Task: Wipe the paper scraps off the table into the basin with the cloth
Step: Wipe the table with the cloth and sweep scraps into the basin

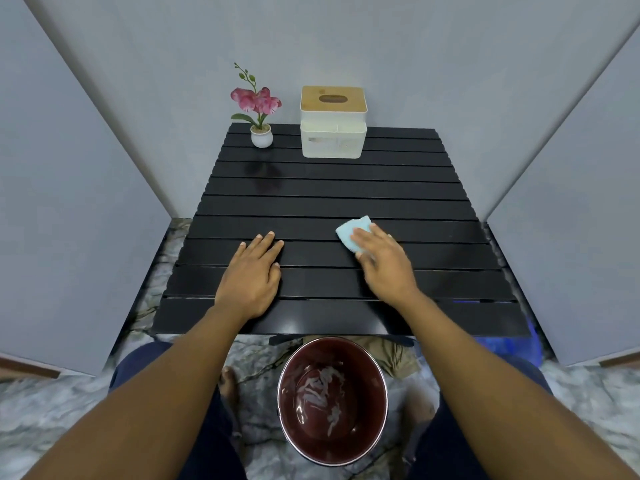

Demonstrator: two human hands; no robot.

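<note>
A black slatted table (332, 188) stands in front of me. My right hand (384, 265) presses a folded light-blue cloth (349, 233) flat onto the table's right half, fingers on top of it. My left hand (252, 271) rests palm down on the left half, fingers together, holding nothing. Below the table's near edge, on the floor between my legs, sits a dark red basin (294, 403) with white paper scraps (323, 389) lying in its bottom. I see no scraps on the table top.
At the table's far edge stand a small white pot with a pink orchid (258, 109) and a white tissue box with a wooden lid (333, 123). Grey walls close in on three sides. The floor is marbled stone.
</note>
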